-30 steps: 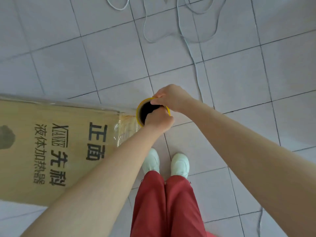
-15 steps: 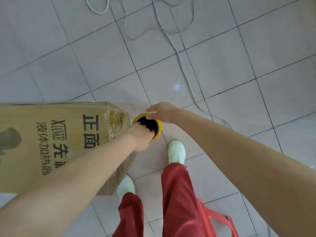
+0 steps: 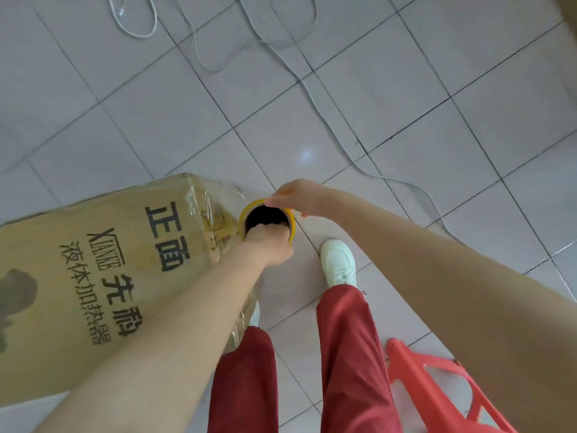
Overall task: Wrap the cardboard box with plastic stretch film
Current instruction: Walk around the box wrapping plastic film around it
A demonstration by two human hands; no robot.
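Observation:
A tall brown cardboard box (image 3: 93,276) with black Chinese print stands on the tiled floor at the left. Clear stretch film (image 3: 215,210) clings to its right corner. Beside that corner is the film roll (image 3: 292,228), seen end-on as a yellow ring with a dark core. My left hand (image 3: 271,245) has its fingers hooked into the core at the near rim. My right hand (image 3: 296,195) grips the far rim from above. Both forearms reach forward over the box edge and my legs.
White cables (image 3: 312,89) trail across the grey tiles beyond the roll. A red plastic stool (image 3: 437,385) stands at the lower right. My red trousers and white shoes (image 3: 338,260) are just below the roll.
I have stepped around the box corner, so the box now appears rotated and more upright in view. The roll stays in both hands, close to the corner, and the red stool has come into sight.

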